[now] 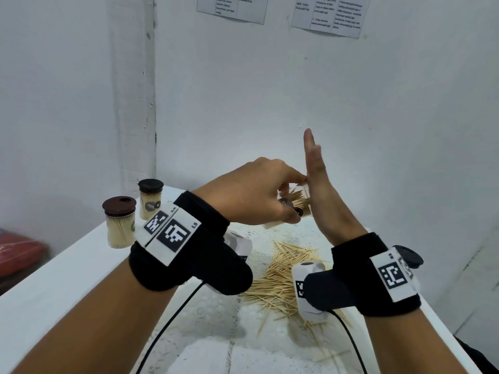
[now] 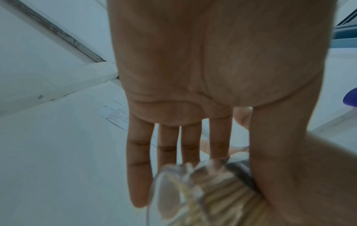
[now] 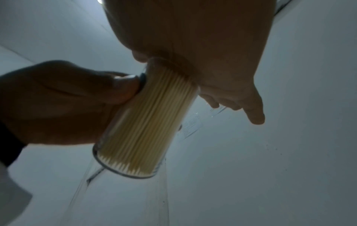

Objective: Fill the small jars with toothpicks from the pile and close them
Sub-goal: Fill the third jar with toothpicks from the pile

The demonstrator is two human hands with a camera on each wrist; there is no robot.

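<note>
My left hand (image 1: 291, 197) grips a clear small jar (image 1: 299, 205) packed with toothpicks and holds it tilted above the table. The jar has no lid, and its open end lies against the palm of my right hand (image 1: 316, 179). That hand is flat, with straight fingers pointing up. In the right wrist view the jar (image 3: 146, 119) runs from the right palm (image 3: 212, 45) down to its clear base, and the left thumb (image 3: 119, 87) presses its side. The left wrist view shows the flat right palm (image 2: 193, 61) behind the blurred jar (image 2: 212, 195). A toothpick pile (image 1: 278, 276) lies below.
Two filled jars with brown lids (image 1: 120, 225) (image 1: 150, 199) stand at the far left of the white table (image 1: 67, 287). Walls close in behind and to the left. A red thing (image 1: 19, 252) lies beyond the table's left edge. Printed papers (image 1: 329, 14) hang on the wall.
</note>
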